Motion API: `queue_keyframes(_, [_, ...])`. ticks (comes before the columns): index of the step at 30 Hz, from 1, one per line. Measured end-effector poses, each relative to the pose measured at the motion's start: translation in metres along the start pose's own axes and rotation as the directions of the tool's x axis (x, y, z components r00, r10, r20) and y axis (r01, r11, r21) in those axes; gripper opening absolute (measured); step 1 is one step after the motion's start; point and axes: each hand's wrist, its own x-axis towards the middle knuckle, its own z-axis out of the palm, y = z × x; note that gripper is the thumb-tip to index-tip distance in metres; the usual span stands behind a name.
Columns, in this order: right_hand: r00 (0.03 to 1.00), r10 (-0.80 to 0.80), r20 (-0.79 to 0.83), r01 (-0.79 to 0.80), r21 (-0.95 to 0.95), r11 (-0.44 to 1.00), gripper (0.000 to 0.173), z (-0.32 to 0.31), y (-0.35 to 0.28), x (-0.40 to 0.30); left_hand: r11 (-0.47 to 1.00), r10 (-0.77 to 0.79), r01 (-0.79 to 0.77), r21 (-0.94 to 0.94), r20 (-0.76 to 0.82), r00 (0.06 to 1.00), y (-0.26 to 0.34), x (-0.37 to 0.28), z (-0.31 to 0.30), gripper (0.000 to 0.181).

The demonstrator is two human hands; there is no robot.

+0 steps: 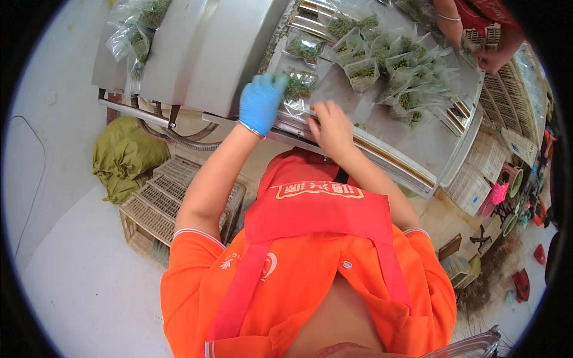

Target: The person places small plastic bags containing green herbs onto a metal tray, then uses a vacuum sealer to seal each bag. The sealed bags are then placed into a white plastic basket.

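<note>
My left hand [261,103], in a blue glove, is at the left edge of a clear plastic bag of small green berries or peppercorns [301,85]; its fingertips are blurred. My bare right hand [332,129] is at the bag's lower right, by its open-looking end, with fingers bent. Whether either hand grips the plastic cannot be told. The bag lies flat on the metal machine's work surface [331,85]. A similar filled bag [305,47] lies just beyond it. Several more bags [362,74] stand upright, bunched to the right.
A large metal housing [215,49] rises at the left, with filled bags [138,49] on it. A co-worker's hands [492,60] are at the upper right beside a plastic crate [510,98]. Crates [156,197], a green sack [130,147] and hoses [192,143] are below left.
</note>
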Motion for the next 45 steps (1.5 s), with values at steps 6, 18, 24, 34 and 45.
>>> queue_keyframes(6, [0.962,-0.211,0.173,0.262,-0.372,0.891,0.01,0.008,-0.002,-0.078,0.961,0.174,-0.15,-0.23,0.086,0.981,0.007,-0.037,0.018,0.045])
queue_keyframes(18, [0.991,-0.127,0.041,0.132,-0.187,0.974,0.015,-0.024,0.036,-0.013,0.972,0.154,-0.152,-0.179,-0.005,0.988,0.039,-0.054,0.0,0.067])
queue_keyframes(24, [0.876,0.418,-0.242,-0.39,0.157,0.908,0.038,-0.053,0.035,0.018,0.969,0.14,-0.116,-0.218,0.097,0.985,0.038,-0.05,-0.005,0.056])
queue_keyframes(34, [0.991,-0.059,-0.118,0.051,-0.066,0.997,0.021,-0.094,0.051,-0.024,-0.262,-0.045,0.645,-0.718,0.677,0.735,0.064,0.004,-0.018,0.045])
queue_keyframes(45, [0.524,0.653,0.547,-0.79,0.598,0.133,0.023,-0.076,0.066,-0.057,0.029,0.07,0.737,-0.675,0.737,0.672,0.102,0.003,0.037,0.063])
